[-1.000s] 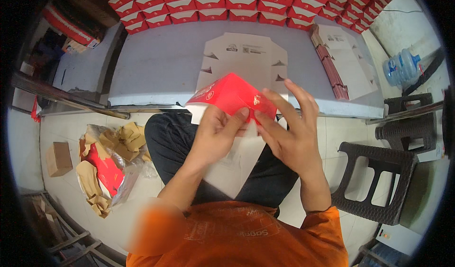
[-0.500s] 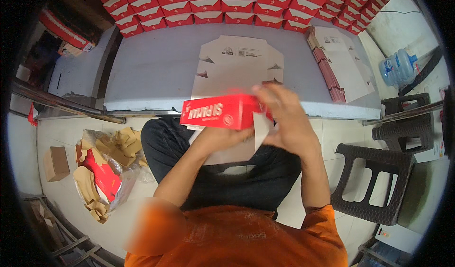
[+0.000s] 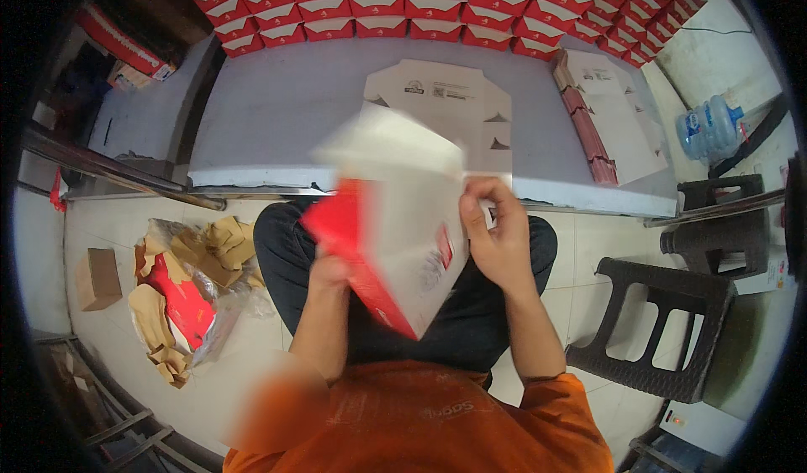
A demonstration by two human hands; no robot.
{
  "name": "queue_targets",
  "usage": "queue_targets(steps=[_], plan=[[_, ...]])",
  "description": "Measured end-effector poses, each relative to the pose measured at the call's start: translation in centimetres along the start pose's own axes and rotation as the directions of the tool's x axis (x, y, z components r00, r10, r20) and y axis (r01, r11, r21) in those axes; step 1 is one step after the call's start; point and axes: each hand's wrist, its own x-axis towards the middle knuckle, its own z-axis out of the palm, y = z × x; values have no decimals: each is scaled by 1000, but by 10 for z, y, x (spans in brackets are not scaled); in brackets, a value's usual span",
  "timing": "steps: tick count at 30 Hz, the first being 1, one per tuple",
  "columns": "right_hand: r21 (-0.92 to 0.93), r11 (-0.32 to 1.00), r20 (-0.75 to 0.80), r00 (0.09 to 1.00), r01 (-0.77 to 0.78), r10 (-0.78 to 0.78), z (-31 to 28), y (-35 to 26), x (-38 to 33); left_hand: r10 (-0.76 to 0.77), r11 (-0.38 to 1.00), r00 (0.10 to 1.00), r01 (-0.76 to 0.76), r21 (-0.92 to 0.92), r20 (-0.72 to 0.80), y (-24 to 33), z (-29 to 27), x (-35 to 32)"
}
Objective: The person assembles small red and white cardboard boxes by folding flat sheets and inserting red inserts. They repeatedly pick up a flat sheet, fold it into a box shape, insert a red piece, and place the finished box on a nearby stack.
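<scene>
Cardboard box (image 3: 395,238), red outside and white inside, is held up over the lap between both hands, blurred, just near of the table (image 3: 277,112) edge. The right hand (image 3: 496,242) grips its right side with fingers curled, while the left hand (image 3: 329,270) clasps the red left side from below. A flat box blank (image 3: 445,103) lies on the table, with rows of folded red boxes (image 3: 437,11) at the far edge

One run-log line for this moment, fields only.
left hand: holds red-and-white carton | right hand: grips its right edge | carton: tilted, blurred | behind: flat blank on table
</scene>
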Motion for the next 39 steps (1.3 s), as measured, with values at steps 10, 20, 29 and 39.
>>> queue_targets(steps=[10, 20, 29, 39], plan=[[-351, 794, -138, 811, 496, -568, 1, -29, -9, -13, 903, 995, -30, 428, 96, 24, 59, 41], [399, 863, 448, 887, -309, 111, -9, 20, -20, 199, 956, 951, -242, -169, -235, 29, 40, 42], [153, 935, -83, 947, 321, -311, -25, 48, 20, 146, 781, 976, -11, 625, -164, -19, 6, 52], [62, 970, -181, 958, 235, -221, -22, 79, 17, 439, 649, 886, -197, 735, -151, -51, -1, 82]])
